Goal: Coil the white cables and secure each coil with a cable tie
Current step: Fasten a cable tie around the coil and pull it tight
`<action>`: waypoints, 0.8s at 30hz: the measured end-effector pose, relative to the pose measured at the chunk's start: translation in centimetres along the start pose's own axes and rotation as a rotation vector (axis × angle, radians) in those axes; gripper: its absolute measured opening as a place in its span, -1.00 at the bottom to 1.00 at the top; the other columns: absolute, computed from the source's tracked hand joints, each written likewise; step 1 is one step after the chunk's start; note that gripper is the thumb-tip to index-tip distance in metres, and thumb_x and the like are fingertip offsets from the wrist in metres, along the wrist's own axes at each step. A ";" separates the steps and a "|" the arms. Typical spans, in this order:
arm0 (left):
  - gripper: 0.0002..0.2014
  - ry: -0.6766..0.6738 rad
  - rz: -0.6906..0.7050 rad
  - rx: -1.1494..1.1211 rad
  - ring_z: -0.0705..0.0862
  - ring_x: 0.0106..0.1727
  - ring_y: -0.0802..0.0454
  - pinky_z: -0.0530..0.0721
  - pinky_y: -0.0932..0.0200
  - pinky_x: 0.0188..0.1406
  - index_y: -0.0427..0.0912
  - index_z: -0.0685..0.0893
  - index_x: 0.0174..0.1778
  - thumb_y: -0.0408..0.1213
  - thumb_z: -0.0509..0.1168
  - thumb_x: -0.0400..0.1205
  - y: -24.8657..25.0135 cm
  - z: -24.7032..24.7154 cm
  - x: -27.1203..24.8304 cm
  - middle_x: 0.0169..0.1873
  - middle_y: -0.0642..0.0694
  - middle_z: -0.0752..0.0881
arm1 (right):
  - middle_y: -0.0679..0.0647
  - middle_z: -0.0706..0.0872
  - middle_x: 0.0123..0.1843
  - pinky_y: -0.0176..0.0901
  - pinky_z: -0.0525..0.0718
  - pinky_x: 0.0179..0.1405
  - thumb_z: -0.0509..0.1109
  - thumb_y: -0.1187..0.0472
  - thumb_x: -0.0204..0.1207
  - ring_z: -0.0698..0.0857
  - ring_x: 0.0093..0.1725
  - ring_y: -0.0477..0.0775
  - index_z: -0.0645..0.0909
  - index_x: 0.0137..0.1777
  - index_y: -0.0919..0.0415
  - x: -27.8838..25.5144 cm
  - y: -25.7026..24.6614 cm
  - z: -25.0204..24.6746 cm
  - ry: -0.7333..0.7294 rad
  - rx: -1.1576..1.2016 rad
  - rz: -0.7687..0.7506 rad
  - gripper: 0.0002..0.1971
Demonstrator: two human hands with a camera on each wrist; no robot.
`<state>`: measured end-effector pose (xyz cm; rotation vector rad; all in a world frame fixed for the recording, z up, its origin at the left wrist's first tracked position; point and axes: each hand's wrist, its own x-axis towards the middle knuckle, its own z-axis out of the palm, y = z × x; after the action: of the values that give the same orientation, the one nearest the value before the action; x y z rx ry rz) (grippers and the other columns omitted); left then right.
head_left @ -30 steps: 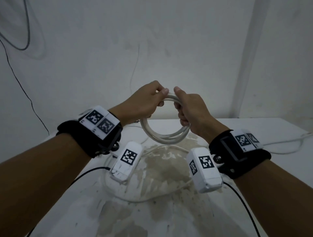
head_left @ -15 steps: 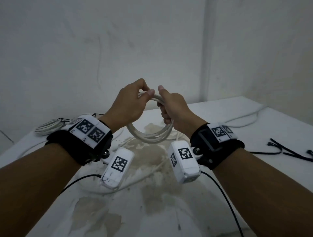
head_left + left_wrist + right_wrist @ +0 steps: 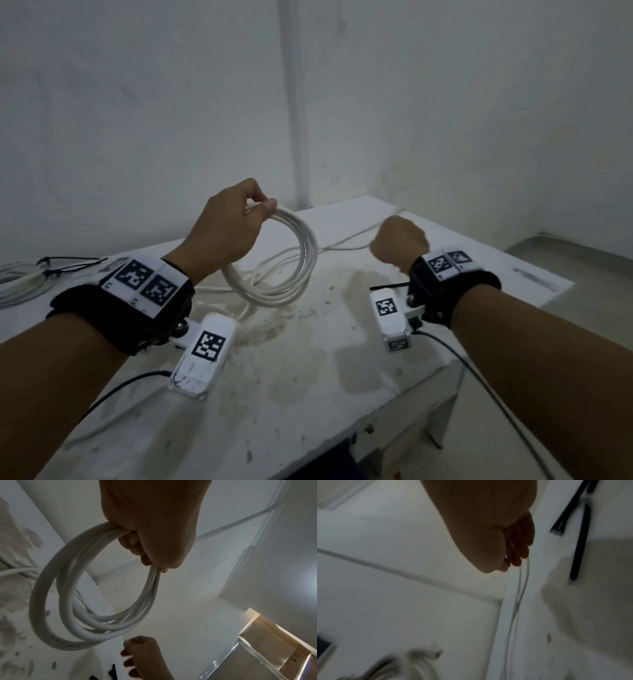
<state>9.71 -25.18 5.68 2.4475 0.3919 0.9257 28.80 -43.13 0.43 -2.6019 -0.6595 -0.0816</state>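
Nearest the camera, both forearms reach out over the stained white tabletop (image 3: 308,383), each wrist wrapped in a black band carrying white marker blocks. Beyond the left wrist, the left hand (image 3: 226,229) is raised above the table with fingers and thumb curled tight round the top of the coiled white round cable (image 3: 301,260), several loops hanging in a ring below the grip; its lowest loops hang close over the table, and whether they touch it cannot be told. In the left wrist view that left hand (image 3: 150,524) clamps the bundled loops (image 3: 68,618) together. The right hand (image 3: 399,245) is apart from the coil, off to its right, fingers curled in; whether it holds anything cannot be told, since the right wrist view is blurred. Black plastic cable ties (image 3: 578,534) lie on the table by that hand. Farther back a loose white cable (image 3: 352,240) trails across the table toward the wall, and another tied white cable bundle (image 3: 24,281) lies at the far left
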 end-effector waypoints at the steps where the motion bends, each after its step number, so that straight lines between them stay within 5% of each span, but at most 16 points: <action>1: -0.77 -0.004 0.004 -0.008 0.55 -0.37 -0.02 0.47 0.05 -0.30 -0.10 0.58 -0.15 -0.03 0.27 0.72 0.3 0.3 0.0 -0.32 -0.19 0.70 | 0.17 0.69 -0.06 -0.11 0.63 -0.07 0.29 0.25 0.53 0.71 -0.03 0.26 0.58 -0.16 0.28 0.0 1.6 -0.6 -0.021 -0.089 0.023 -0.89; 3: -0.76 -0.016 -0.005 -0.026 0.57 -0.33 -0.05 0.49 0.02 -0.27 -0.10 0.59 -0.15 -0.03 0.28 0.72 0.6 0.6 -0.1 -0.31 -0.21 0.71 | 0.14 0.63 -0.14 -0.13 0.56 -0.16 0.27 0.30 0.51 0.63 -0.14 0.21 0.46 -0.32 0.22 0.2 4.0 -0.9 -0.090 -0.220 0.034 -0.83; 8: -0.76 -0.020 -0.036 -0.032 0.65 -0.26 -0.14 0.56 -0.01 -0.20 -0.11 0.61 -0.15 -0.02 0.28 0.71 0.5 0.0 -0.7 -0.31 -0.21 0.71 | 0.07 0.54 -0.32 -0.13 0.54 -0.25 0.27 0.31 0.48 0.60 -0.24 0.18 0.42 -0.39 0.19 0.8 5.6 1.3 -0.135 -0.342 -0.027 -0.79; 12: -0.75 0.002 -0.058 -0.028 0.56 -0.35 -0.08 0.48 0.04 -0.29 -0.15 0.61 -0.14 -0.04 0.29 0.71 -0.4 -1.5 -1.1 -0.34 -0.22 0.70 | 0.12 0.55 -0.18 -0.08 0.55 -0.17 0.26 0.32 0.53 0.66 -0.09 0.25 0.43 -0.20 0.26 0.6 5.3 2.4 -0.039 -0.303 -0.020 -0.90; 18: -0.74 0.016 -0.079 -0.067 0.53 -0.43 -0.06 0.46 0.09 -0.37 -0.18 0.61 -0.13 -0.05 0.28 0.72 -1.2 -2.5 -0.9 -0.36 -0.20 0.69 | 0.16 0.62 -0.18 -0.12 0.58 -0.18 0.27 0.34 0.54 0.61 -0.18 0.20 0.42 -0.38 0.22 0.9 4.2 2.7 -0.070 -0.318 0.000 -0.75; 21: -0.74 0.016 -0.074 -0.081 0.53 -0.43 -0.03 0.46 0.13 -0.41 -0.20 0.61 -0.10 -0.05 0.27 0.73 -1.3 -2.6 -0.8 -0.36 -0.21 0.70 | 0.18 0.69 -0.01 -0.12 0.58 -0.10 0.27 0.32 0.57 0.70 -0.01 0.22 0.53 -0.22 0.25 1.0 3.2 2.9 -0.068 -0.345 -0.030 -0.87; 24: -0.75 0.004 -0.061 -0.097 0.53 -0.46 0.11 0.44 0.17 -0.43 -0.17 0.61 -0.12 -0.06 0.28 0.72 -1.8 -2.6 -0.7 -0.38 -0.15 0.69 | 0.20 0.63 0.11 -0.06 0.58 -0.11 0.33 0.26 0.59 0.71 0.01 0.29 0.63 0.00 0.20 1.9 0.8 2.8 0.042 -0.307 -0.224 -0.94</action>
<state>7.23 -23.04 6.00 2.3334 0.4118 0.9034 30.75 -41.71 -2.12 -2.7932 -0.9889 -0.3304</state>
